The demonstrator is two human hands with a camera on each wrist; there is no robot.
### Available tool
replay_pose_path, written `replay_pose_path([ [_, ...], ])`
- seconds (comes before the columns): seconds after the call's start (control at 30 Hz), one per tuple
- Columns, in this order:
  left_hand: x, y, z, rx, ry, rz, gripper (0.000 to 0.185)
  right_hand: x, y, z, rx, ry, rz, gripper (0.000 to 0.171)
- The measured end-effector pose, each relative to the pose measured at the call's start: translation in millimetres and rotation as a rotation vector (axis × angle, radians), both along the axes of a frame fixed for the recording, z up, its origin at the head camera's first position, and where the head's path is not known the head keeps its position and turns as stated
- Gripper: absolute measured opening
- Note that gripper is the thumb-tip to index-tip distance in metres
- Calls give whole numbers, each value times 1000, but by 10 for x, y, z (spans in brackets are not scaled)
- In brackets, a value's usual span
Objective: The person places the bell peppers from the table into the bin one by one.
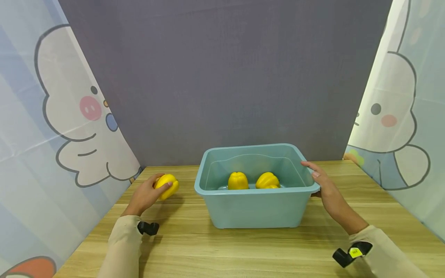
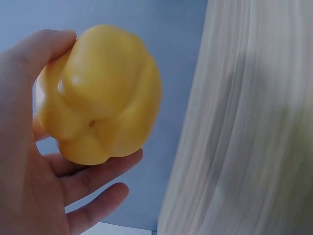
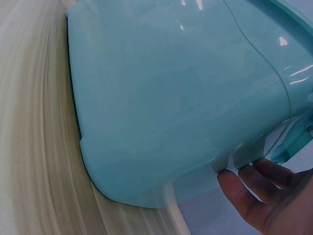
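My left hand (image 1: 153, 191) grips a yellow bell pepper (image 1: 167, 185) just above the wooden table, left of a teal plastic tub (image 1: 257, 210). In the left wrist view the pepper (image 2: 100, 93) sits in my palm, with the thumb over its top and the fingers (image 2: 98, 174) curled beneath. Two more yellow peppers (image 1: 238, 180) (image 1: 267, 180) lie side by side in the tub. My right hand (image 1: 321, 183) holds the tub's right rim, thumb on top. In the right wrist view its fingers (image 3: 259, 191) hook under the lip of the tub (image 3: 171, 98).
The wooden table (image 1: 243, 251) stretches in front of the tub. A grey backdrop (image 1: 222, 77) stands behind it. Cartoon-printed curtains hang at the left (image 1: 52, 127) and right (image 1: 399, 116) edges of the table.
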State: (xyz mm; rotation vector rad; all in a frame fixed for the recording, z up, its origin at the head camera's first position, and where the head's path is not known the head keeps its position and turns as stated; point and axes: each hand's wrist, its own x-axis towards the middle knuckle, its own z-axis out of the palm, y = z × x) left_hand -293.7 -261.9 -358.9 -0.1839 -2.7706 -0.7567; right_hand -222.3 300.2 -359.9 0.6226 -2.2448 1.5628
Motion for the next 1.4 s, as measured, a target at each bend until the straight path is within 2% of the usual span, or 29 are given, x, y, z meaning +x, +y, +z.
replay_pose_path([
  [0.23, -17, 34, 0, -2, 70, 1, 79, 3, 1, -2, 4, -1, 0, 51],
  [0.43, -13, 90, 25, -3, 149, -22, 75, -3, 5, -7, 10, -5, -3, 51],
  [0.6, -3, 143, 54, 10, 185, -42, 73, -3, 6, -14, 2, -6, 2, 51],
  [0.73, 1, 179, 79, 50, 191, -69, 71, -1, -1, -17, -20, -4, 13, 50],
  [1.0, 30, 244, 135, 225, 140, -147, 67, -7, -2, -19, -26, -9, 12, 50],
  [1.4, 62, 350, 202, 287, 133, -201, 60, -6, -9, -19, -34, -10, 5, 49],
])
